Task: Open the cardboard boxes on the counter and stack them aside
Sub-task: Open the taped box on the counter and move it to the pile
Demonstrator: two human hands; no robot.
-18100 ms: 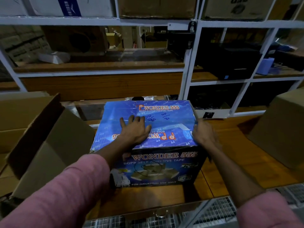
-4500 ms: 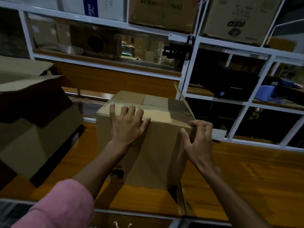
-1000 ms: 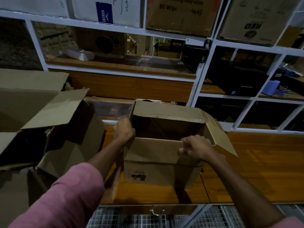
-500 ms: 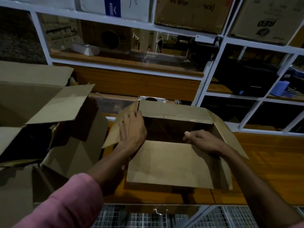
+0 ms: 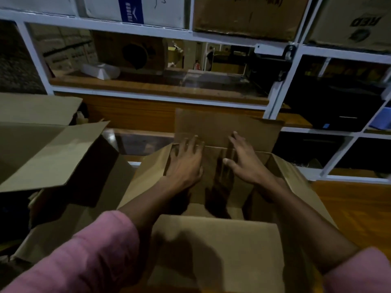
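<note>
A brown cardboard box (image 5: 213, 250) stands open on the wooden counter (image 5: 355, 208) right in front of me, all its flaps folded outward. Both my arms reach over its near flap into the opening. My left hand (image 5: 186, 163) lies flat with spread fingers against the inside of the far wall, fingertips at the crease of the upright far flap (image 5: 228, 127). My right hand (image 5: 243, 161) presses the same wall beside it, fingers straight. Neither hand holds anything.
Opened cardboard boxes (image 5: 57, 161) lie piled at the left, flaps sticking out toward my box. A white metal shelf frame (image 5: 277, 98) rises behind the counter, with cartons (image 5: 243, 15) above and a dark printer (image 5: 336, 106) at the right. Bare wood shows at the right.
Both hands left the flaps and went inside the box to its far wall. The far flap now stands upright, and the box fills more of the view.
</note>
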